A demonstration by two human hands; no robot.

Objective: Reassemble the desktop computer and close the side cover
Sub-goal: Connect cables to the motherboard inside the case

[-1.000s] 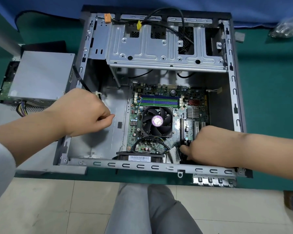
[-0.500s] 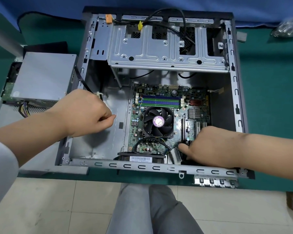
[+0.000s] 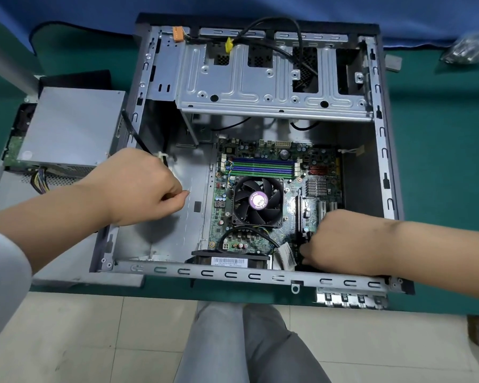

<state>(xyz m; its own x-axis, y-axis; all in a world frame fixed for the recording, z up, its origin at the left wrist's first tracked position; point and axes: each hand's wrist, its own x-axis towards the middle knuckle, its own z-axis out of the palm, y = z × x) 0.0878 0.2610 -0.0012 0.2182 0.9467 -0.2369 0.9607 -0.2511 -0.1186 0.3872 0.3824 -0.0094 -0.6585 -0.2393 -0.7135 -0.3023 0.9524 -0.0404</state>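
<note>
- Computer case [image 3: 382, 167] lay on its side on the green table [image 3: 440, 175], side cover off, interior facing up.
- Motherboard [image 3: 263, 189] sat in the right half of the case floor; CPU fan [image 3: 257, 201] near its middle, with a round purple sticker at the hub, print too small to read.
- White barcode label [image 3: 228, 261] on the black part at the case's near edge; digits under the bars not legible.
- White lettering at the motherboard's left edge beside the RAM slots [image 3: 263, 168], unreadable at this size; no brand name could be made out anywhere.
- Drive cage [image 3: 271, 84] spanned the far side of the case, black cables [image 3: 271, 26] looping over it, yellow clip [image 3: 228, 45] and orange connector [image 3: 178, 33] at the top rail.
- Power supply [image 3: 72, 128] was outside the case, on the left, its wire bundle [image 3: 39, 182] hanging at its near side.
- Left hand [image 3: 138, 186] hovered over the bare metal floor left of the motherboard, fingers curled in, thumb against forefinger; nothing visible held.
- Right hand [image 3: 340, 241] was down at the near right corner of the motherboard by the expansion slots [image 3: 325, 210], fingers curled onto a dark part there; what it gripped could not be told.
- Versus a second ago: both hands stayed in almost the same spots; the right hand's fingertips sat slightly nearer the case's near rail; nothing in the case had moved.
- Plastic bag [image 3: 473, 48] at far right on the table; person's grey trousers [image 3: 246, 346] below the table edge.
</note>
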